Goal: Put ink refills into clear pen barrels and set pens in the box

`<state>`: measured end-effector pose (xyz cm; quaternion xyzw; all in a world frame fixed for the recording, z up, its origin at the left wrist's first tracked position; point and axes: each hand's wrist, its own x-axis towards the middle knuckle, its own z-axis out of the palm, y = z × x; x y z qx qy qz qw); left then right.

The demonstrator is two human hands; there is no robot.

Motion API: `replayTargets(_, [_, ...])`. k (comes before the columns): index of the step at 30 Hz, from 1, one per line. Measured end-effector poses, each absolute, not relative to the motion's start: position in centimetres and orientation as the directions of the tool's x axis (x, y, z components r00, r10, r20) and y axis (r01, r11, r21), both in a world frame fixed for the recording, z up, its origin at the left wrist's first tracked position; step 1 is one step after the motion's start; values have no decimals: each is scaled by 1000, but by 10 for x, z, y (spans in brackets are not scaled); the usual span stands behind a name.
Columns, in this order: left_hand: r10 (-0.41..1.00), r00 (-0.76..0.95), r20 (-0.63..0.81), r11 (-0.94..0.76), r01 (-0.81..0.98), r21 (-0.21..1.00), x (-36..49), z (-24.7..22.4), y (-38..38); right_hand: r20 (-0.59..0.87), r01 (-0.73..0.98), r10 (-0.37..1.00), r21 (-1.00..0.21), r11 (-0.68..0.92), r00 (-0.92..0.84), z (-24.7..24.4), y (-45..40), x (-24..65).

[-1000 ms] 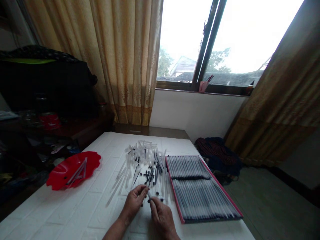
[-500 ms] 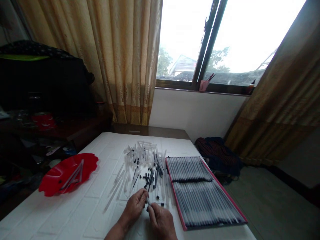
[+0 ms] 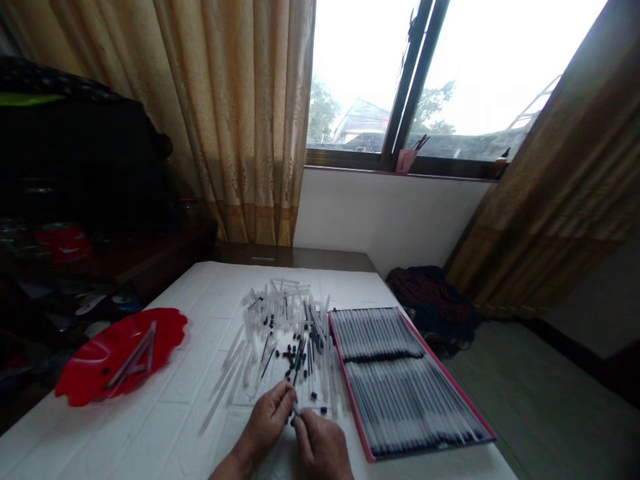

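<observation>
Near the table's front edge, my left hand [image 3: 273, 412] and my right hand [image 3: 324, 441] meet, both closed on one pen [image 3: 296, 407]. Only a short pale stretch of it shows between the fingers, along with a dark bit below; the rest is hidden. Just beyond my hands lie loose black caps [image 3: 290, 358], thin dark refills [image 3: 299, 355] and several clear pen barrels [image 3: 220, 387]. To the right of my right hand, a pink-edged tray [image 3: 358, 427] holds two rows of clear pens with dark ends, packed side by side.
On the left of the white table [image 3: 165, 427] stands a red scalloped dish [image 3: 75, 380] with a few clear tubes and a small dark piece in it. Dark cloth [image 3: 433, 303] is heaped beyond the table's right side. A pink cup [image 3: 406, 161] stands on the windowsill.
The camera view has shifted slightly, so the dish appears farther left and lower. Both hands stay together on the pen, with almost no movement.
</observation>
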<state>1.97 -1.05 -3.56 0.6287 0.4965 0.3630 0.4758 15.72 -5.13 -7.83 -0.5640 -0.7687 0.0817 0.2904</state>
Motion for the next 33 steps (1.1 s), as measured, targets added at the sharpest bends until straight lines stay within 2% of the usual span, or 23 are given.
replayTargets(6, [968,252,-17,-39,216,976,19,-38,-8,337,847,928,-435,306,-162,-75,-50,155])
replayTargets(11, [966,258,-14,-25,148,989,16,-44,-9,329,766,940,-579,280,-94,-75,-49,154])
replayTargets(14, [982,188,-27,17,54,998,13,-45,-11,292,610,955,-747,264,-55,-67,-49,157])
replayTargets(17, [992,113,-54,56,-21,998,11,-44,-11,213,311,975,-932,186,55,-48,-47,171])
replayTargets(19, [995,86,-53,57,-35,998,10,-45,-10,121,140,982,-985,100,148,-33,-42,190])
replayTargets(20, [996,75,-54,57,-38,998,10,-46,-9,79,127,976,-990,54,201,-26,-39,203])
replayTargets(27, [999,14,-45,46,-103,994,10,-49,-7,-25,310,958,-944,-117,287,-12,-13,292])
replayTargets(33, [998,-14,-65,60,-228,972,3,-39,-8,17,604,962,-781,-157,272,-12,-7,306])
